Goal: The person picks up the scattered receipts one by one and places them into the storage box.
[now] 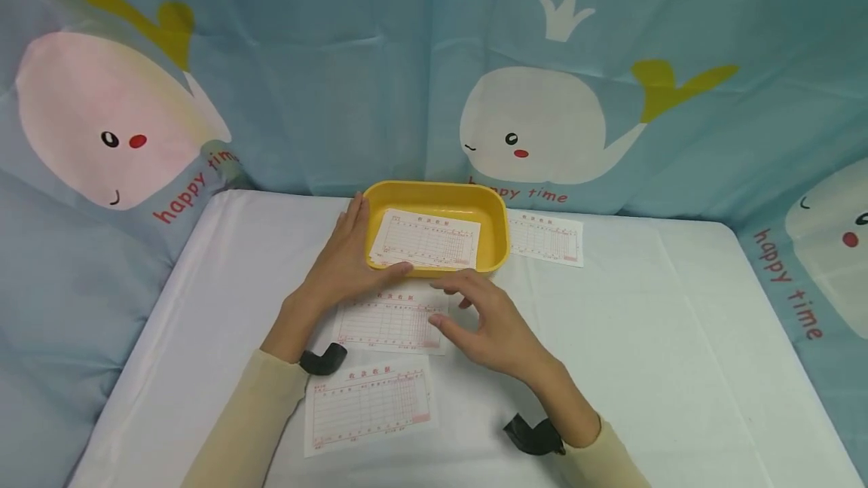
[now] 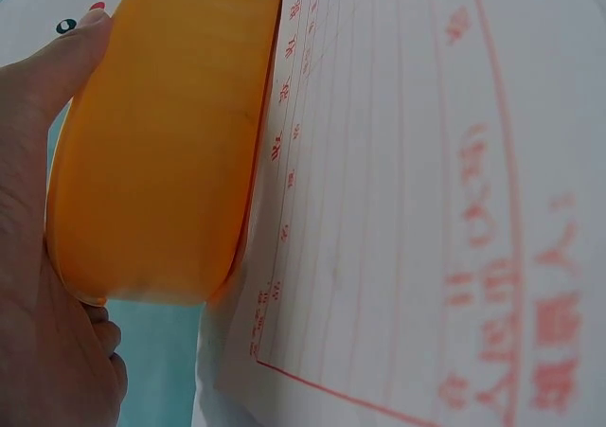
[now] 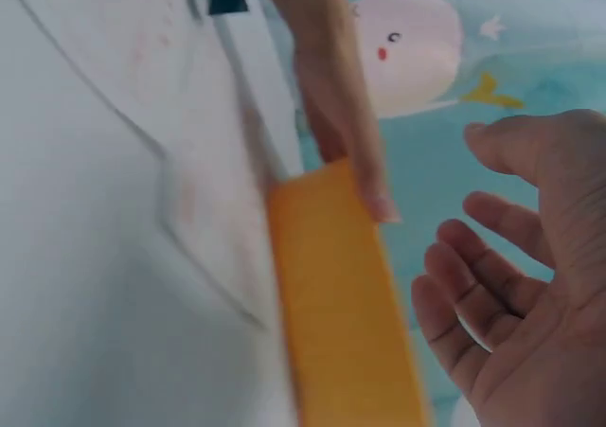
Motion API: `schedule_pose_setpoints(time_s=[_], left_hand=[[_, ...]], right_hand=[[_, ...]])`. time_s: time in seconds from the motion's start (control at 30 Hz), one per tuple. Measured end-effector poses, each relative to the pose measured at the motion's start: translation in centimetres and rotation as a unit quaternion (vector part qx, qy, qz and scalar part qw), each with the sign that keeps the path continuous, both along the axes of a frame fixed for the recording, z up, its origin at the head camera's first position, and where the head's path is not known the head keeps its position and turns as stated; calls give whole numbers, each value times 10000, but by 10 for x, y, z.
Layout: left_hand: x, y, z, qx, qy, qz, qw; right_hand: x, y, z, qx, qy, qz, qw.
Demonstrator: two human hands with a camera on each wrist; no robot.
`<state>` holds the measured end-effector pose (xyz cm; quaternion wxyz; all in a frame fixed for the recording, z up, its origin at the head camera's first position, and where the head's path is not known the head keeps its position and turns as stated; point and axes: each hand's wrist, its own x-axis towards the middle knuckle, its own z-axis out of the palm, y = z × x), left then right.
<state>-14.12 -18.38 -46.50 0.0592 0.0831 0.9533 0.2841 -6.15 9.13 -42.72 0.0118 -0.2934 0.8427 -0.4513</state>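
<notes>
A yellow plastic tray (image 1: 441, 188) sits toward the back of the table with printed receipt slips (image 1: 427, 241) lying inside it. My left hand (image 1: 342, 260) holds its near left corner, thumb at the front rim and fingers along the left side; the left wrist view shows the thumb on the tray wall (image 2: 161, 152). My right hand (image 1: 498, 330) hovers just in front of the tray, fingers loosely bent and apart, with nothing in them. Beneath the hands lies a receipt slip (image 1: 386, 326), partly covered by the right thumb.
Another receipt slip (image 1: 369, 405) lies nearer the front of the white-covered table (image 1: 678, 352). To the tray's right is a further slip (image 1: 548, 238), its left end hidden by the tray. A blue whale-print curtain (image 1: 380, 96) hangs behind and at both sides.
</notes>
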Motion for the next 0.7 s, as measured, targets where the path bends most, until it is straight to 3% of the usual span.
schedule_pose_setpoints(time_s=[0.2, 0.33, 0.7], left_hand=[[0, 0, -2, -18, -41, 32, 10000], [-1, -2, -2, 23, 35, -19, 10000], [0, -2, -3, 55, 102, -60, 9999]], right_hand=[[24, -8, -27, 84, -327, 83, 9994], [37, -16, -40, 469, -331, 151, 9982], [47, -24, -50, 960, -574, 260, 9934]])
